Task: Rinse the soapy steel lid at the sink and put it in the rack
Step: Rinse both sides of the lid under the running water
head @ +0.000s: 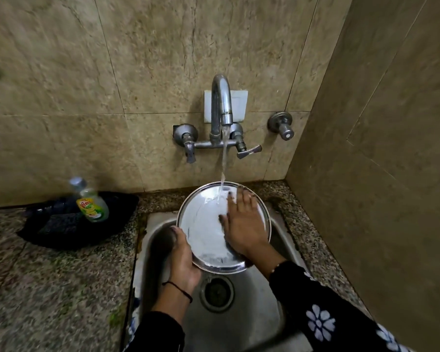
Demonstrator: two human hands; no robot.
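The round steel lid (203,224) is held tilted over the steel sink (249,313), under the running tap (222,102). The water stream lands on its upper part, and soap suds cling near its lower rim. My left hand (182,260) grips the lid's lower left edge from beneath, thumb on the rim. My right hand (243,224) lies flat on the lid's right half, fingers spread and pressed to the surface.
A dish-soap bottle (90,201) stands in a black basket (69,224) on the speckled counter at the left. Tap handles (248,151) stick out of the tiled wall. A side wall closes in on the right. The drain (217,292) sits below the lid.
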